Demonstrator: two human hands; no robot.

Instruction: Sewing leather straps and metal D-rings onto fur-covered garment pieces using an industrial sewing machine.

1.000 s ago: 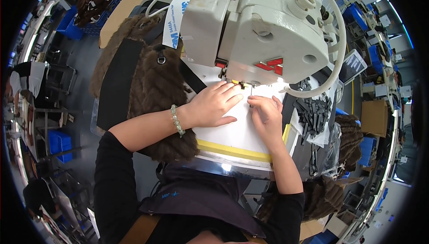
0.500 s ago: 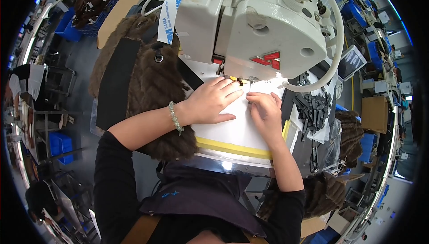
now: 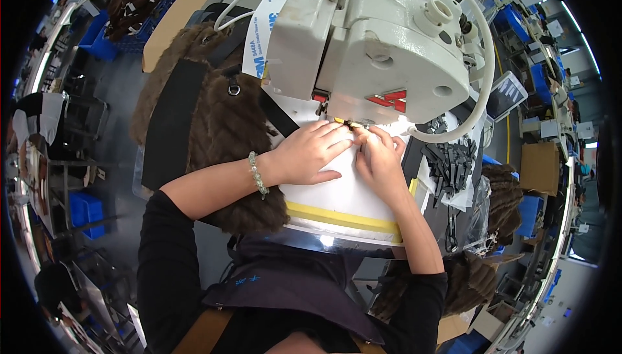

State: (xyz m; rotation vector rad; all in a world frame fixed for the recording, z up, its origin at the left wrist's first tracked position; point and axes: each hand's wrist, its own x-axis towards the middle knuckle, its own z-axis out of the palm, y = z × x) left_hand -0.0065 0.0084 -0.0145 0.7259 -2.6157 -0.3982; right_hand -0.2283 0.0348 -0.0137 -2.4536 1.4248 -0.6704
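Observation:
My left hand [image 3: 307, 154] lies flat with fingers stretched under the head of a white industrial sewing machine [image 3: 414, 59]. Its fingertips rest by the end of a black strap [image 3: 278, 113] that runs from a brown fur piece [image 3: 236, 153] on the left. My right hand [image 3: 382, 159] is closed, with bent fingertips meeting those of the left hand beside the small yellow part [image 3: 342, 121] below the needle area. What the right fingertips pinch is too small to make out. A wide black band [image 3: 172, 124] lies across the fur.
Black short strips [image 3: 450, 166] lie heaped on paper right of the machine. A yellow strip [image 3: 343, 218] edges the white work surface [image 3: 324, 193]. A white hose [image 3: 487, 69] curves beside the machine head. More brown fur [image 3: 470, 279] sits at lower right.
My right hand has moved a little up and left, bringing its fingertips against the left hand's. The left hand keeps about the same place, and the view has shifted slightly.

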